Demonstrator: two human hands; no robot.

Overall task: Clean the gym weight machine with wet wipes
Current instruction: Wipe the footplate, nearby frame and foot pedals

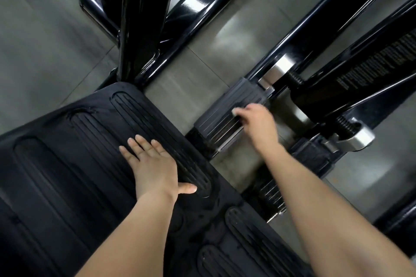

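A black gym weight machine fills the view. Its wide ribbed rubber footplate (74,164) spans the lower left. My left hand (153,164) lies flat on that plate, fingers spread, holding nothing. My right hand (256,123) is closed around a small white wet wipe (236,112), only a corner of which shows past the fingers. It presses the wipe on a smaller grey ribbed step (225,114) to the right of the footplate. The hand is slightly blurred.
Glossy black frame tubes (139,20) rise at the top and run diagonally at the right. Two chrome collars (278,69) with threaded rods sit on the right-hand bars. A second ribbed step (270,195) lies lower right. Grey tiled floor (45,29) surrounds the machine.
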